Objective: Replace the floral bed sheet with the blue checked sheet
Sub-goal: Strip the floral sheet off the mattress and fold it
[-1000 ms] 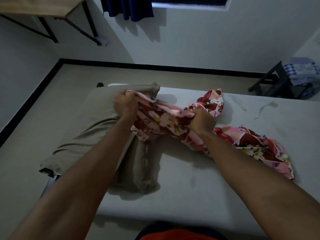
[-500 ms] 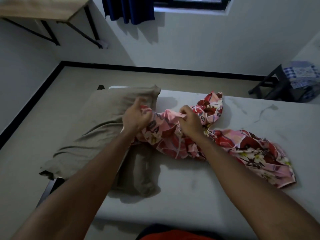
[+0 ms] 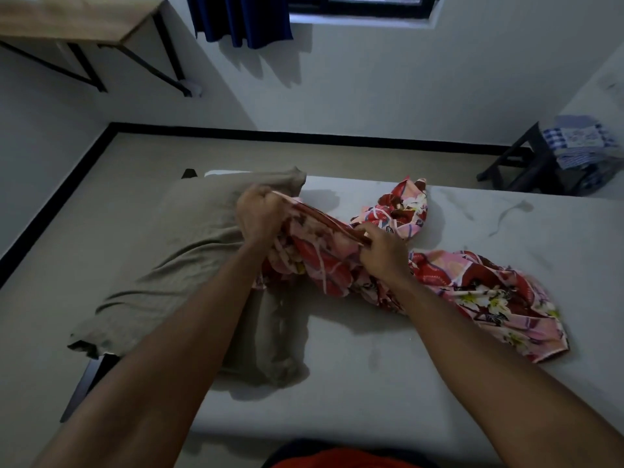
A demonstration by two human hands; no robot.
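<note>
Your left hand [image 3: 260, 219] is fisted round one end of the floral sheet [image 3: 486, 292], held up just over the pillow [image 3: 189, 258]. Your right hand [image 3: 383, 253] pinches the same hem between thumb and curled fingers, a little lower and nearer the middle of the bed. A short run of hem stretches taut between the two grips.

Compared with half a second ago, the hands are farther apart and the left is higher. What was a slack bundle between them now shows a straight edge pulled out of the tangle, which reads as folding or gathering, not stripping.

Below the hands the sheet hangs in a bunch that rests on the mattress [image 3: 371, 373]. One lobe is heaped just beyond your right hand, and a long tail trails away to your right and lies flat.

The mattress is bare and pale wherever it shows, so the floral sheet looks to be already off. The pillow lies along the left side, under your left forearm.

The blue checked sheet [image 3: 574, 143] sits folded on a dark stool [image 3: 521, 163] by the far right wall, well apart from the bed and untouched. The floral sheet is still on the mattress and probably has to come off it before the blue one can be spread.
</note>
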